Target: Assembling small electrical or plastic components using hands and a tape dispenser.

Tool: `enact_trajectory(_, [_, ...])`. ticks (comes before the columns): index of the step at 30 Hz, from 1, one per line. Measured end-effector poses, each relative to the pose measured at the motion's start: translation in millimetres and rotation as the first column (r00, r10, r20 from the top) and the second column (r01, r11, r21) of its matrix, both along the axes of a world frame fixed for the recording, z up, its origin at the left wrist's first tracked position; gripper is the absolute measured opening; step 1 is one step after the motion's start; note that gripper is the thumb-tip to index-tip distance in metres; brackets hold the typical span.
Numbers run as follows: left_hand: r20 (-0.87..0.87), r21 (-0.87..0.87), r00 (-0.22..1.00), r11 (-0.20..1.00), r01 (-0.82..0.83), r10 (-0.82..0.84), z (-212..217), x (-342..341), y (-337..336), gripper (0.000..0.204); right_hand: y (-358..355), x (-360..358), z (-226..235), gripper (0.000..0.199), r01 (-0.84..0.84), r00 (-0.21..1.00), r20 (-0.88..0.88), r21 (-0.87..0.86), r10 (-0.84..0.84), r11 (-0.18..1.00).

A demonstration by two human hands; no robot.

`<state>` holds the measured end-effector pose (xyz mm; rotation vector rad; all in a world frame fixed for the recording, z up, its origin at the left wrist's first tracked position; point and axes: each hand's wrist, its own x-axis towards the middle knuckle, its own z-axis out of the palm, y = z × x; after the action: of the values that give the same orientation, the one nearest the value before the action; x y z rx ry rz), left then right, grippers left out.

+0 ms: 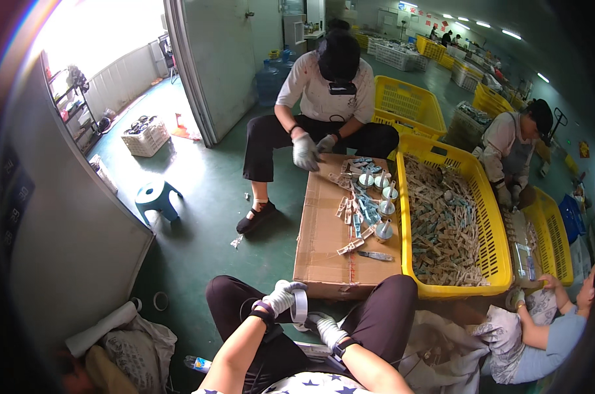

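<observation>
Over my lap, my left hand [280,297] in a whitish work glove is closed around a roll of white tape [300,303], held on edge. My right hand [328,329], also gloved, has its fingers curled against the tape's lower rim; its fingertips are partly hidden. Just ahead stands a cardboard box [320,243] used as a tabletop. On its right half lie pale and blue plastic clip-like pieces [358,207], several small round pots with sticks [383,230] and a knife-like blade [376,255].
A yellow crate [501,256] full of clip-like pieces stands right of the box. Across it sits a co-worker with gloved hands [305,152]; two more people are at the right. A blue stool [157,199] stands left. Sacks [136,348] and a bottle [198,364] lie by my left.
</observation>
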<state>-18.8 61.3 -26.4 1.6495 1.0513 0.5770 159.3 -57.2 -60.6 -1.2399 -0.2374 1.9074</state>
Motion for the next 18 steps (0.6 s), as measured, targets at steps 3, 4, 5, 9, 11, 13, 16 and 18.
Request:
enact_trajectory(3, [0.027,-0.069,1.0,0.998,-0.009,0.011,2.6,0.9,-1.7,0.03,1.2,-2.5,-2.7,0.025,-0.056,0.998,0.033,0.026,0.055,0.998])
enact_trajectory(4, [0.026,-0.068,1.0,0.998,-0.008,0.01,4.4,2.5,-3.2,0.03,2.0,-2.5,-6.2,0.025,-0.054,0.998,0.031,0.027,0.053,0.998])
enact_trajectory(5, [0.031,0.031,0.999,0.999,-0.031,0.03,6.0,4.7,-4.8,0.038,2.9,-2.4,-9.9,0.024,-0.08,0.997,0.016,0.023,0.08,0.996])
enact_trajectory(9, [0.053,0.153,0.997,0.987,-0.055,0.047,9.8,5.9,-4.5,0.047,5.8,-5.2,-22.9,0.021,-0.098,0.995,-0.032,0.017,0.099,0.995])
enact_trajectory(11, [0.069,0.135,0.997,0.989,-0.052,0.043,12.7,8.7,-5.0,0.046,7.1,-5.1,-28.9,0.021,-0.092,0.995,-0.034,0.013,0.093,0.996])
enact_trajectory(13, [0.084,0.118,0.995,0.991,-0.055,0.045,12.3,9.0,-4.6,0.044,7.7,-6.8,-31.7,0.021,-0.092,0.995,-0.038,0.011,0.092,0.996])
enact_trajectory(16, [0.162,0.014,0.984,0.997,-0.074,0.071,7.7,6.0,-4.9,0.041,8.5,-11.8,-30.7,0.022,-0.104,0.994,0.03,0.011,0.104,0.995])
enact_trajectory(18, [0.169,0.016,0.982,0.996,-0.083,0.079,6.1,3.6,-5.5,0.04,8.3,-14.3,-29.2,0.022,-0.089,0.996,0.01,0.006,0.089,0.996])
